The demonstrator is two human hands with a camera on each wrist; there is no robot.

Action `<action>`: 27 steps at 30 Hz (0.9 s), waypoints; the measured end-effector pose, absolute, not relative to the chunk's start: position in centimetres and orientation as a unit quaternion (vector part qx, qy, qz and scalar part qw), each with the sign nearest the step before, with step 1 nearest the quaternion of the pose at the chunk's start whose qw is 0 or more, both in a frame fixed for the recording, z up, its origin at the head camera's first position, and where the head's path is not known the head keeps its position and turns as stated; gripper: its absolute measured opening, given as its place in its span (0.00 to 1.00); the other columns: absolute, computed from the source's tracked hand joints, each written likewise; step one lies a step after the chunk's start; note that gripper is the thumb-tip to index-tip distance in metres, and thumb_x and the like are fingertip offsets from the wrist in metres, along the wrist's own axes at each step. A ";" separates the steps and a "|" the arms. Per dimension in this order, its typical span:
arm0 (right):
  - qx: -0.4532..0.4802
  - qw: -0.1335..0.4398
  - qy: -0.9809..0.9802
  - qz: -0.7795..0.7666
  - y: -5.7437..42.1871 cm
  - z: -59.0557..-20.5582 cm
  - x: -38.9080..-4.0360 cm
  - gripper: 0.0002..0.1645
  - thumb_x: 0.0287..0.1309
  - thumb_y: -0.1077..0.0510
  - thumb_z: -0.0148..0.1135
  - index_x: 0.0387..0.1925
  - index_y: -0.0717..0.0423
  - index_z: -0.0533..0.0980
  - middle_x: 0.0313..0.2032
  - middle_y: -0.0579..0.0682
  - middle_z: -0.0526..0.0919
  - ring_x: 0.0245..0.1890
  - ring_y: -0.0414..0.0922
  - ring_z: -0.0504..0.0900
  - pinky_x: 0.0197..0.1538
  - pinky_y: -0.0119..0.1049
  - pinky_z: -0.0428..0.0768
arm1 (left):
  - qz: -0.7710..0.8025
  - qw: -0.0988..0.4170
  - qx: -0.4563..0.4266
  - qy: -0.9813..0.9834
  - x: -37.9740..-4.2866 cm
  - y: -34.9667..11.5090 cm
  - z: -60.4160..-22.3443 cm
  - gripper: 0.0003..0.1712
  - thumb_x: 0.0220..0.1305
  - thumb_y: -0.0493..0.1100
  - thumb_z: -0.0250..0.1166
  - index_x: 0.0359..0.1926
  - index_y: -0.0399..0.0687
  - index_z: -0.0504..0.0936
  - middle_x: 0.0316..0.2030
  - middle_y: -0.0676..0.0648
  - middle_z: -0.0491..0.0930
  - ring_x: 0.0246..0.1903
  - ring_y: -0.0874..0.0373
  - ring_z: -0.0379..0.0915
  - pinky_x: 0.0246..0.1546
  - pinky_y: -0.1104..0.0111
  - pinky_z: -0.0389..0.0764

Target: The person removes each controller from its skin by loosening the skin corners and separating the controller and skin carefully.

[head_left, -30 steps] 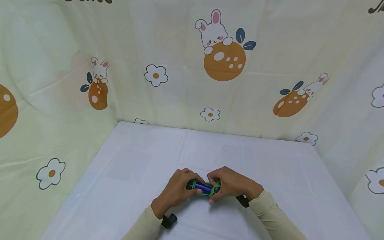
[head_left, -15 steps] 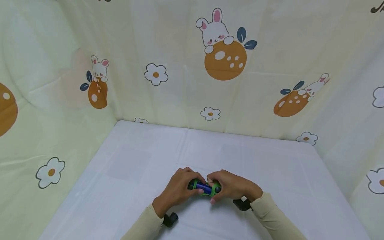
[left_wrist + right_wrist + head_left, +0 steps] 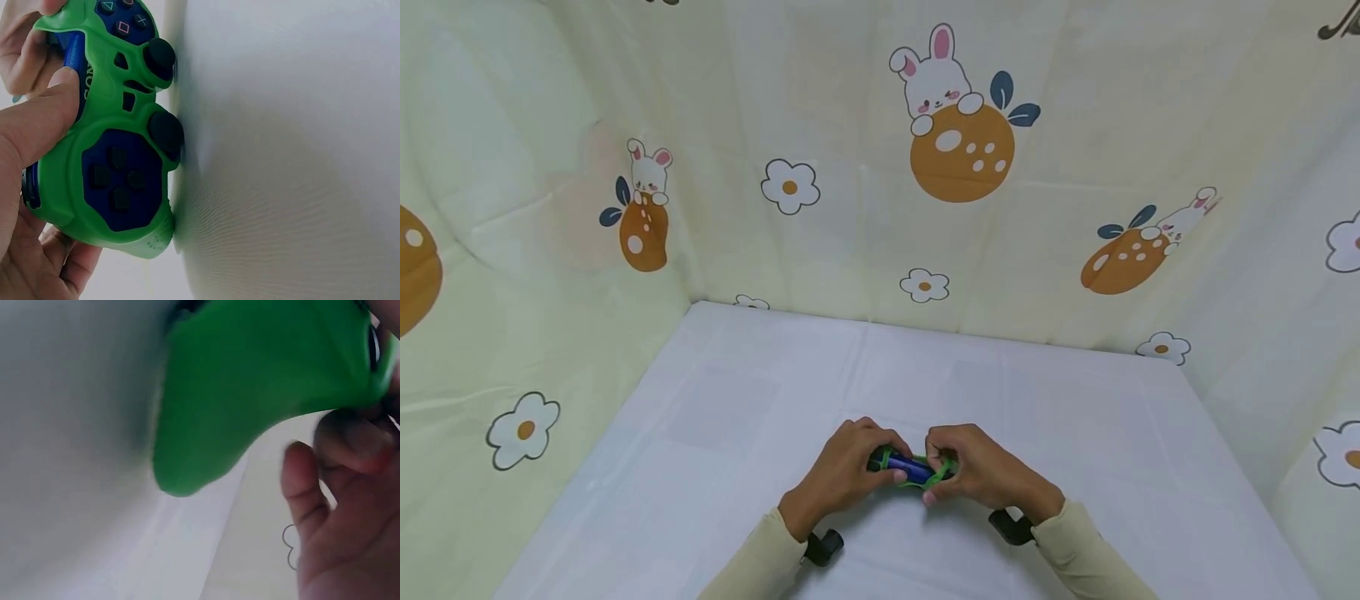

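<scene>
A dark blue game controller (image 3: 912, 468) stands on edge on the white table, its thumbsticks toward the cloth in the left wrist view. Around it fits a green silicone cover (image 3: 109, 100) with cutouts for the buttons. My left hand (image 3: 842, 471) grips one end, thumb on the blue upper edge and fingers behind. At the other end, my right hand (image 3: 988, 467) pinches the cover's green rim, which is pulled askew there. The right wrist view shows a smooth green grip of the cover (image 3: 250, 381) beside my curled fingers; their exact contact is partly hidden.
A white cloth covers the table (image 3: 737, 392). Behind and at both sides hangs a cream curtain (image 3: 850, 250) printed with rabbits, oranges and flowers. Black wrist mounts (image 3: 823, 547) sit under both wrists, close to the tabletop.
My right hand has shifted slightly right, and the green rim at that end now looks stretched away from the blue body. My left hand keeps its hold nearly in place.
</scene>
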State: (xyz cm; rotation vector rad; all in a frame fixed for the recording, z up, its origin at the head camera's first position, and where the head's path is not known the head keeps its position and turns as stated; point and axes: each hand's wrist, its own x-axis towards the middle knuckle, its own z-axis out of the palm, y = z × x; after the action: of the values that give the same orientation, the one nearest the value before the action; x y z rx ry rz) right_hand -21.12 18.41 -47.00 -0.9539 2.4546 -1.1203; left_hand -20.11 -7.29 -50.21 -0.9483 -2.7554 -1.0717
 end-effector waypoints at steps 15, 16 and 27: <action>-0.278 0.019 0.854 -0.440 18.6 -48.5 -19.2 0.26 0.43 0.52 0.89 0.25 0.43 0.73 0.27 0.37 0.76 0.30 0.35 0.73 0.38 0.30 0.76 | -0.344 0.031 -0.298 -0.890 -20.2 -7.2 -50.2 0.16 0.63 0.55 0.77 0.50 0.62 0.88 0.45 0.60 0.89 0.44 0.64 0.73 0.51 0.64 0.73; -0.276 0.013 0.855 -0.438 18.6 -48.5 -19.0 0.26 0.43 0.53 0.89 0.25 0.43 0.73 0.27 0.37 0.76 0.30 0.36 0.72 0.37 0.30 0.75 | -0.345 0.034 -0.298 -0.890 -20.2 -7.1 -50.2 0.16 0.63 0.55 0.78 0.50 0.62 0.89 0.45 0.60 0.89 0.44 0.64 0.73 0.52 0.64 0.73; -0.283 -0.023 0.869 -0.405 18.6 -49.0 -18.2 0.26 0.43 0.58 0.89 0.27 0.39 0.74 0.31 0.34 0.77 0.29 0.37 0.73 0.33 0.30 0.74 | -0.334 0.054 -0.307 -0.890 -20.0 -7.0 -50.6 0.17 0.61 0.55 0.78 0.49 0.60 0.88 0.45 0.59 0.90 0.44 0.63 0.75 0.53 0.62 0.76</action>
State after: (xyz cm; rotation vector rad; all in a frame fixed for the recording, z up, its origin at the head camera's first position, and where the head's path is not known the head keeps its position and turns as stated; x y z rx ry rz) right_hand -18.19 18.59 -48.96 -0.9040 2.7714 -1.2915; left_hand -20.02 -6.99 -50.57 -0.9325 -2.7027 -1.0149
